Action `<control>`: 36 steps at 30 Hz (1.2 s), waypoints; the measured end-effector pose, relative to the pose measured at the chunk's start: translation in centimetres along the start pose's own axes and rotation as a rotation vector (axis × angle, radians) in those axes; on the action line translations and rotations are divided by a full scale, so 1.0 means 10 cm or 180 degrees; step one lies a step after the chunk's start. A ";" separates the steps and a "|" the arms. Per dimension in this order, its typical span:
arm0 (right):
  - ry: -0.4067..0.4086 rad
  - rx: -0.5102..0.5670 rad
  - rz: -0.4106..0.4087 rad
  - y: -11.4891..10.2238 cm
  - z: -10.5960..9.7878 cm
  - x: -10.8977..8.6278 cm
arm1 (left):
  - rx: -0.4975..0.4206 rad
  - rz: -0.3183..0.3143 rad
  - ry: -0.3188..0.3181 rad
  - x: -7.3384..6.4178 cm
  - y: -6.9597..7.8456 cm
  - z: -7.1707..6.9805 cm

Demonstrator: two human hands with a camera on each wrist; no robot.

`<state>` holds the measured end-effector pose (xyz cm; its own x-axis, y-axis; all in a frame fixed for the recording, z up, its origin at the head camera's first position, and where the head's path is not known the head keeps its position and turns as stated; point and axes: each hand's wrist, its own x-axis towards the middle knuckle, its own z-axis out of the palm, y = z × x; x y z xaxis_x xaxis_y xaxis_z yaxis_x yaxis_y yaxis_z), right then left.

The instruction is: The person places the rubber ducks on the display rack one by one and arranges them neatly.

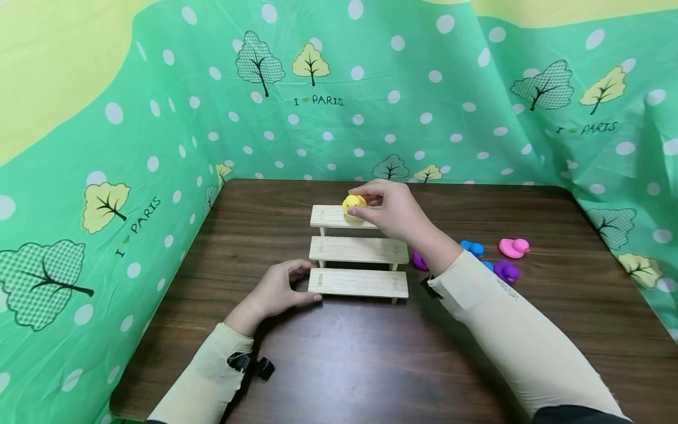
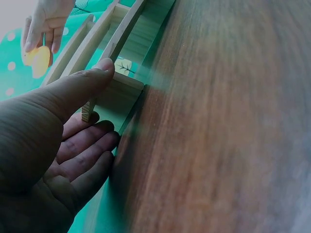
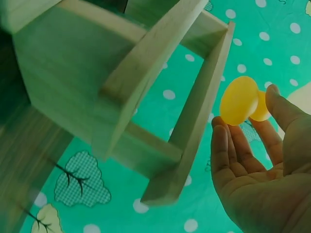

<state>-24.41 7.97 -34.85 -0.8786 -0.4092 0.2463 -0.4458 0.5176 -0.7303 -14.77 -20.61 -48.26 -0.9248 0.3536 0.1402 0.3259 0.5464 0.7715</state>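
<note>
A small three-step wooden display rack (image 1: 360, 251) stands on the table. My right hand (image 1: 396, 211) pinches a yellow rubber duck (image 1: 352, 204) between thumb and fingers over the top step, left of its middle. The right wrist view shows the yellow duck (image 3: 239, 102) close beside the outer edge of that step. At the rack's left end, my left hand (image 1: 276, 288) holds the lowest step, thumb at the front and fingers behind. In the left wrist view the thumb (image 2: 92, 80) lies against the step's end, while the fingers curl below it.
Right of the rack, partly behind my right forearm, lie several rubber ducks: a pink duck (image 1: 513, 248), a blue duck (image 1: 472, 248) and a purple duck (image 1: 507, 271) among them. A green dotted cloth (image 1: 328, 138) surrounds the dark wooden table (image 1: 339, 365) at the back and sides.
</note>
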 end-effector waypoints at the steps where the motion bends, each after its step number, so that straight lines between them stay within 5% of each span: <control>1: -0.0006 0.0017 0.0006 -0.01 0.02 0.02 | -0.0003 -0.0001 0.0000 0.00 0.00 0.00; 21: -0.0139 -0.0027 0.0068 -0.07 0.42 0.22 | 0.0030 -0.0012 -0.0006 0.01 -0.01 0.00; 36: -0.0162 -0.0093 0.0179 -0.05 0.44 0.19 | 0.0034 -0.0009 0.0000 0.00 0.02 0.00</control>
<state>-25.06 3.60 -36.84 -0.8928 -0.4162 0.1721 -0.4015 0.5622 -0.7230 -14.72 -20.50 -48.17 -0.9258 0.3520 0.1381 0.3254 0.5555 0.7652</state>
